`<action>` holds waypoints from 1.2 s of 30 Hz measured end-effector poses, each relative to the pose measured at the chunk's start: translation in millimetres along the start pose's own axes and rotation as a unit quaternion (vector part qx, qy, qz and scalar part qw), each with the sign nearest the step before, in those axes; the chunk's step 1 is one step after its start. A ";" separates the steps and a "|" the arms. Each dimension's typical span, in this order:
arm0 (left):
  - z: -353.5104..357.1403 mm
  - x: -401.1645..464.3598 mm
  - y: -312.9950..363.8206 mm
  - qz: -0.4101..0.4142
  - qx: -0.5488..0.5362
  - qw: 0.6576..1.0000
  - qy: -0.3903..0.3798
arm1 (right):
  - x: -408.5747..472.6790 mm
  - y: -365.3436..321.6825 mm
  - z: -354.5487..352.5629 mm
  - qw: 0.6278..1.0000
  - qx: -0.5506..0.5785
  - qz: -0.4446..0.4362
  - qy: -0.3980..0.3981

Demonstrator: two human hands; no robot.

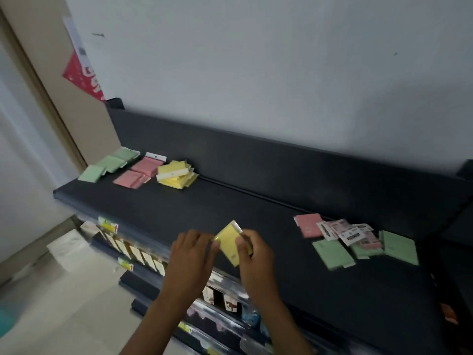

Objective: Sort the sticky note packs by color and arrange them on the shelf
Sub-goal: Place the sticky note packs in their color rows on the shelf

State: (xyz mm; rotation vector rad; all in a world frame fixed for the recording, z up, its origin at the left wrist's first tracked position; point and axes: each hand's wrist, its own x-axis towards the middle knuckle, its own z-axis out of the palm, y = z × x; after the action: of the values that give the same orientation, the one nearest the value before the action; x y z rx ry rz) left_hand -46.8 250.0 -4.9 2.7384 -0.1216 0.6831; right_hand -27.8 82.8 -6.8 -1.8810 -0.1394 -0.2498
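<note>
Both forearms are bare to the frame edge, the left hand [190,254] and right hand [254,254] ungloved

Dark shelf [256,206]; sorted, unsorted packs [176,174]

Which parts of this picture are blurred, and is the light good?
Head view: dim, even light; the unsorted packs at right are smeared by motion blur, the held yellow pack is soft, and the sorted piles at left look sharper; the shelf edge bows from wide-angle distortion.
</note>
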 end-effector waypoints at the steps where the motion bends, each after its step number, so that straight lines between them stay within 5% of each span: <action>1: -7.6 3.1 -8.4 -0.006 0.009 1.000 0.011 | 3.8 -7.9 7.5 1.000 -0.005 -0.004 -0.014; 36: -192.8 -28.3 -393.1 -0.113 0.118 0.981 0.100 | -12.3 -186.7 401.3 0.989 -0.034 -0.034 -0.143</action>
State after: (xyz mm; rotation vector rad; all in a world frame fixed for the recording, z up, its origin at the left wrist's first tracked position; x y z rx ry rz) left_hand -95.8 684.4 32.3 2.8213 0.3324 0.9521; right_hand -39.6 522.8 40.8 -1.9736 -0.3958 -0.0300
